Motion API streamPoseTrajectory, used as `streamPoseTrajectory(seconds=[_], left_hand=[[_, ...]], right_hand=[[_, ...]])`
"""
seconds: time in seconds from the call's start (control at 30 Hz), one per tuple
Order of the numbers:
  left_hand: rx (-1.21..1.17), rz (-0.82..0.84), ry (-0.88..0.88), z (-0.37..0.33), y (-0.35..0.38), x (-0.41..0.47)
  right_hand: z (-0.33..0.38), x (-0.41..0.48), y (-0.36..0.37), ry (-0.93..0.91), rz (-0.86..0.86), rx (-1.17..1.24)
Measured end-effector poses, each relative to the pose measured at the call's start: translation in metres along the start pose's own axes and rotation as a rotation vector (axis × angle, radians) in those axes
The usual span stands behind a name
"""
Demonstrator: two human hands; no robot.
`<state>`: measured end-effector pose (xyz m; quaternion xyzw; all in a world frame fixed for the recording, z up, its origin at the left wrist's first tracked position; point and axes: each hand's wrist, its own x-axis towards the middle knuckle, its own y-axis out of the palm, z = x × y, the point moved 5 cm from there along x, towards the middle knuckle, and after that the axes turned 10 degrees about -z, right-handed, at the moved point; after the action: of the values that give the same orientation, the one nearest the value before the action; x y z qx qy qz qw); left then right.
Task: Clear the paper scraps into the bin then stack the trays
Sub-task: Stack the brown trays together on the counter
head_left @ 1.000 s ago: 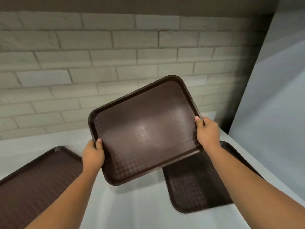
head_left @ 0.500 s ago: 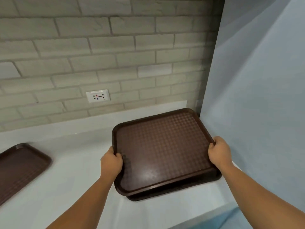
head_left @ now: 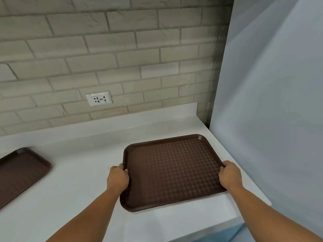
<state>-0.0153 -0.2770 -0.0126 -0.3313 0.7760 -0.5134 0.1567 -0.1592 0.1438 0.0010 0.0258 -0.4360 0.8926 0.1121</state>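
Note:
A dark brown tray [head_left: 173, 172] with a dotted texture lies flat on the white counter [head_left: 78, 180] at the right, close to the side wall. It covers the tray beneath it, which is hidden from view. My left hand [head_left: 118, 179] grips its left rim with curled fingers. My right hand [head_left: 229, 175] grips its right rim the same way. Another brown tray [head_left: 21, 173] lies at the counter's left edge, partly cut off by the frame. No paper scraps or bin are in view.
A brick wall with a white power socket [head_left: 99, 100] rises behind the counter. A pale blue-grey panel [head_left: 271, 102] stands just right of the tray. The counter's front edge runs below my arms.
The tray I hold came down from mid-air, tilted, and now sits flat on top of the right-hand tray, aligned with it. Both hands kept their grip on the rims.

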Motion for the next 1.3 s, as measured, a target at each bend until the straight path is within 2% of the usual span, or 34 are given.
streamPoseTrajectory(seconds=[0.27,0.43,0.57,0.63,0.73,1.0,1.3], left_hand=[[0.000,0.007,-0.010,0.004,0.012,-0.002],[-0.081,0.022,-0.037,0.007,0.013,-0.001],[-0.139,-0.029,-0.065,0.016,-0.008,0.003],[-0.171,-0.096,-0.056,0.026,-0.025,0.009],[-0.178,-0.205,-0.044,0.050,-0.057,0.019],[-0.064,-0.387,-0.111,0.175,-0.149,0.035],[0.125,-0.419,-0.331,0.375,-0.230,0.027]], right_hand=[[0.003,0.002,0.006,-0.029,-0.025,0.012],[0.005,0.003,0.013,-0.032,0.018,-0.127],[0.043,-0.007,0.022,-0.208,-0.096,-0.326],[0.082,-0.017,0.033,-0.343,-0.127,-0.271],[0.149,-0.040,0.059,-0.509,-0.066,-0.117],[0.314,-0.138,0.152,-0.728,0.213,0.135],[0.452,-0.266,0.264,-0.794,0.459,0.133]])
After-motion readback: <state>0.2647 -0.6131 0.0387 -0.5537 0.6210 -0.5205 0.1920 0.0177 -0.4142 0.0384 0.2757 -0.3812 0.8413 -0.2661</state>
